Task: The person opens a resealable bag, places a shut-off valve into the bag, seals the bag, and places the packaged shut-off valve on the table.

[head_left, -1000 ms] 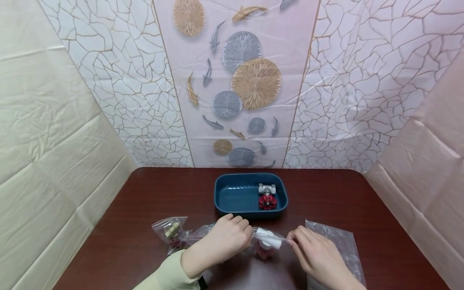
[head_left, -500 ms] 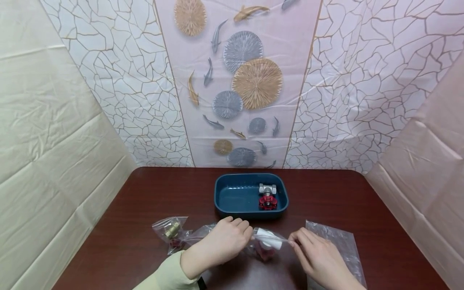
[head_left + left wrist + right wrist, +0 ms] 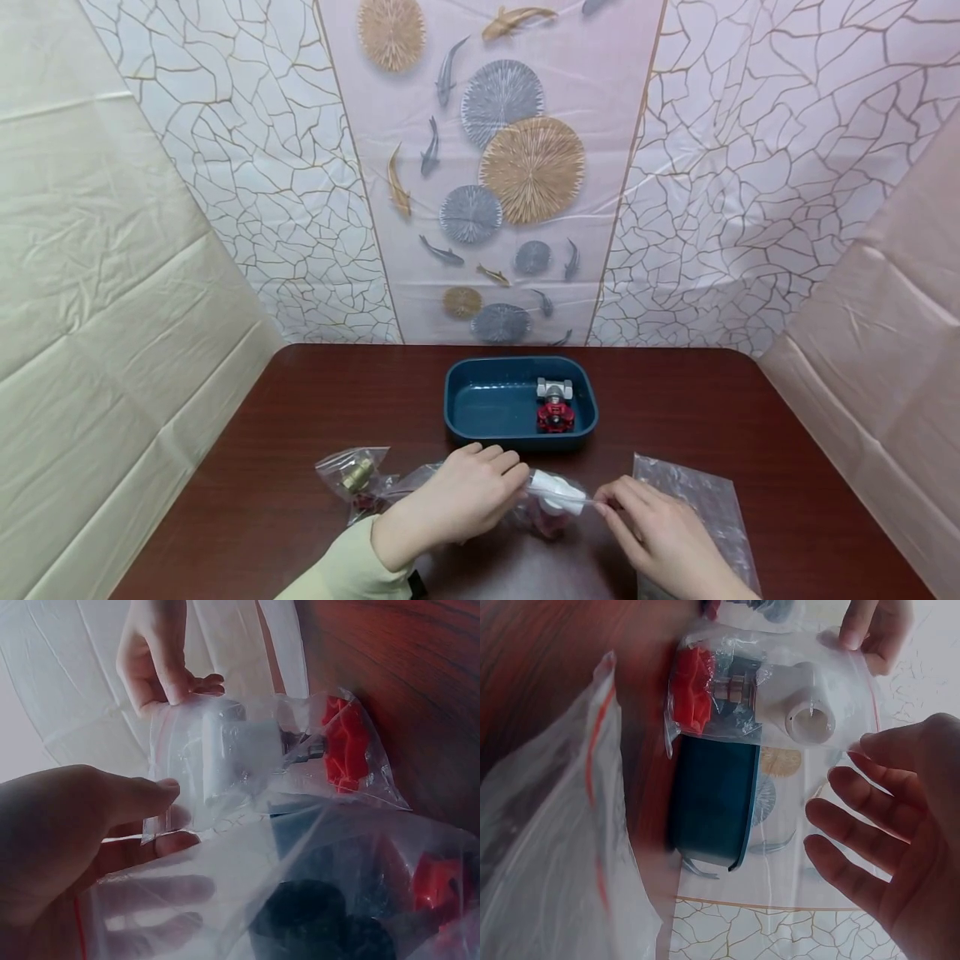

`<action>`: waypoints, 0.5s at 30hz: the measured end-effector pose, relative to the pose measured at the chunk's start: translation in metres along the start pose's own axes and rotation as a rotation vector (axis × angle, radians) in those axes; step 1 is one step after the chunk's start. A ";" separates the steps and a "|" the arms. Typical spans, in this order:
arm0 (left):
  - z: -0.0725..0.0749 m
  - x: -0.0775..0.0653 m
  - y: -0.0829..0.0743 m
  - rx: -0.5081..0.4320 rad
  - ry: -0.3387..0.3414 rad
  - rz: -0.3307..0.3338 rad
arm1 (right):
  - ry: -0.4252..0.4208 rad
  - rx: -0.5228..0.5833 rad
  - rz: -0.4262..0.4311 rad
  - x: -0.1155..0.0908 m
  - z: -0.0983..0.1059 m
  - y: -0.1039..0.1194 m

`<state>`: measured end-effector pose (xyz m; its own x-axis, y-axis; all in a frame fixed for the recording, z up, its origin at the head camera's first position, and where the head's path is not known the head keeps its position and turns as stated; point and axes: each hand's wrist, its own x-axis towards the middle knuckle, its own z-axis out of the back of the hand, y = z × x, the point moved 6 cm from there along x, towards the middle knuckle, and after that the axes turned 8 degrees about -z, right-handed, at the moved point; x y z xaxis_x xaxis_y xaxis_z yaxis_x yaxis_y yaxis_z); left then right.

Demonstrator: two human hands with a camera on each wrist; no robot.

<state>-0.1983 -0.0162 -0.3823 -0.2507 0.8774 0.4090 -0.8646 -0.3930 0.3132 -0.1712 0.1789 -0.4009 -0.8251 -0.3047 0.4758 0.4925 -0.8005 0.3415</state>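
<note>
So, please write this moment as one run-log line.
left hand: pinches clear bag | right hand: pinches same bag | in bag: white valve, red handle | in blue tray: metal valve

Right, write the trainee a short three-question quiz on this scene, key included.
1. What do the left hand and the right hand hold between them?
2. True or false: the silver valve lies inside the blue tray.
3. Pick one. The handwheel of the white valve is: A) yellow, B) red, C) green.

Key: 1. A clear bag with the white valve in it. 2. True. 3. B.
</note>
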 end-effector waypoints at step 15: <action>-0.022 -0.001 0.004 -0.028 0.081 0.052 | 0.078 0.034 -0.063 0.006 -0.016 0.004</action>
<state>-0.2108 -0.0127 -0.4003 -0.3288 0.8761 0.3526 -0.8610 -0.4315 0.2692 -0.1784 0.1660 -0.4094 -0.8729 -0.2946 0.3889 0.4473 -0.8016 0.3967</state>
